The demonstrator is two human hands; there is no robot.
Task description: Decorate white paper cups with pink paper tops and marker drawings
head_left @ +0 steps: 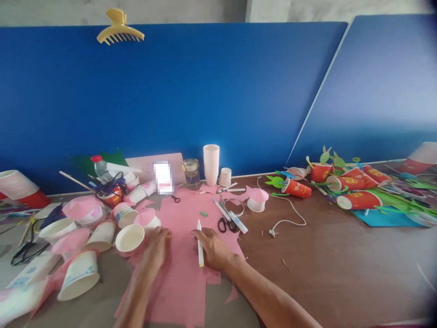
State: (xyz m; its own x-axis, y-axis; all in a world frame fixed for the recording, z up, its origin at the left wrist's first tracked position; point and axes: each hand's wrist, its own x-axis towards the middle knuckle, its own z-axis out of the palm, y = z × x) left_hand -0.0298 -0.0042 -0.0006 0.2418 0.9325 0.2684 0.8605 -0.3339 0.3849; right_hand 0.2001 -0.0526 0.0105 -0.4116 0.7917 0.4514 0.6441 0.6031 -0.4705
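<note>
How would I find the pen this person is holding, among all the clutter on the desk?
Start at the big pink paper sheet in the middle of the table. The right hand rests on it, gripping a white pen. Unlike the pens lying loose beside the scissors, it is in the fingers.

A yellow hair claw (119, 28) is being held on the blue partition's (191, 91) top edge. Red paper cups (355, 184) with green cut-outs are being kept at the worktop's (341, 269) right, black scissors (226, 224) and a glass jar (192, 173) nearer the middle.
</note>
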